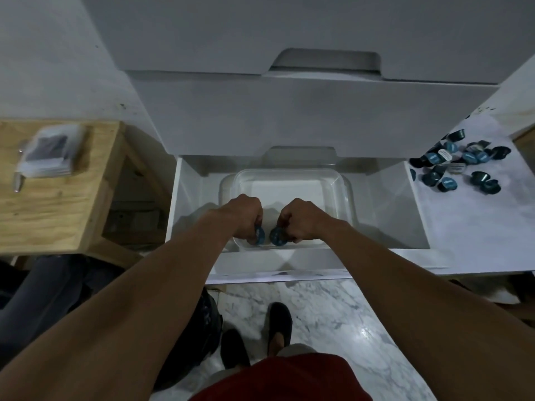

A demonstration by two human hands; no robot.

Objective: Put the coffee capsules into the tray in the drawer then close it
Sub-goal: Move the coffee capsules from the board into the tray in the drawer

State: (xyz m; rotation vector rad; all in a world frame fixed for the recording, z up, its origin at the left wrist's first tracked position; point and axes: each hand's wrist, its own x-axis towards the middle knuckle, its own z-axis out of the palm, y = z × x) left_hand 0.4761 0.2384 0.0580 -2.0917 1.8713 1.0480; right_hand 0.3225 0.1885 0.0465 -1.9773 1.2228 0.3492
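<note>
Dim light, white cabinet fronts, wooden side table left, marble floor

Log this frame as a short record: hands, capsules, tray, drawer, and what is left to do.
left hand: grips left capsule, low at the tray's near end
right hand: grips right capsule, beside the other one
clear tray: inside the drawer; no loose capsules visible in it
drawer: pulled open
capsule pile: scattered on the white counter, right of the drawer
wooden table: left of the drawer, holds a clear packet
remaining: release both capsules, move the pile, close the drawer
</note>
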